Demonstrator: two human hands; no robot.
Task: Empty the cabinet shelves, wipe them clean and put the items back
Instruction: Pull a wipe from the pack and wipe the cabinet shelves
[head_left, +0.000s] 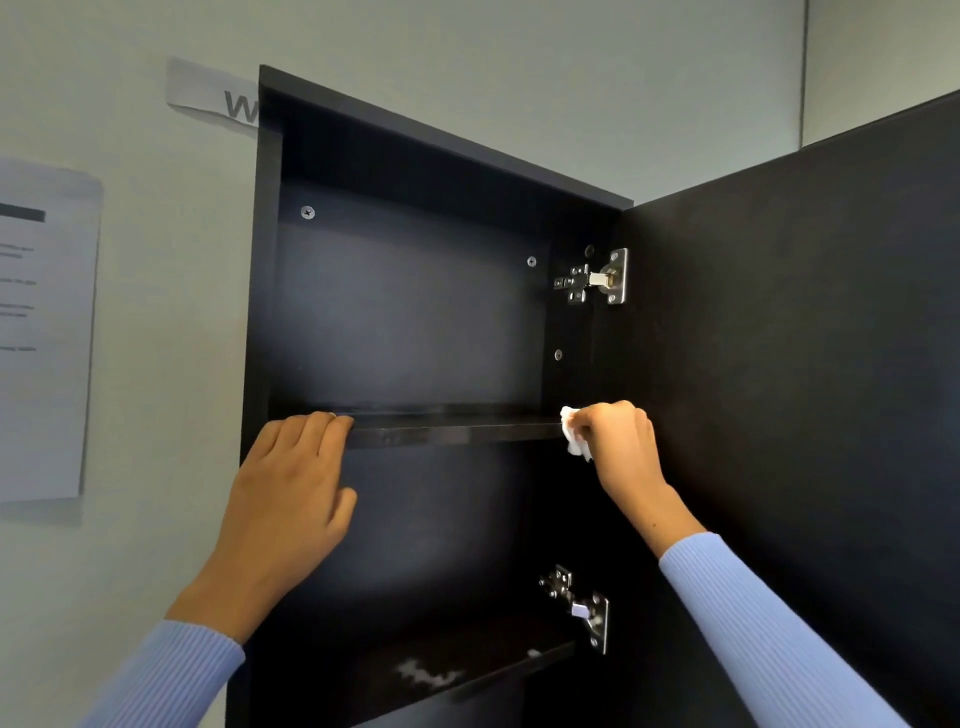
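Above the upper shelf the bay stood open for reaching in, hemmed rightward by the door.

Cabinet: dark, door swung open to the right.
Upper shelf: bare.
Left hand: fingers rest on the shelf's front edge.
Right hand: grips a white cloth, perhaps tissue, at the shelf's right end.
Lower shelf: whitish smears.
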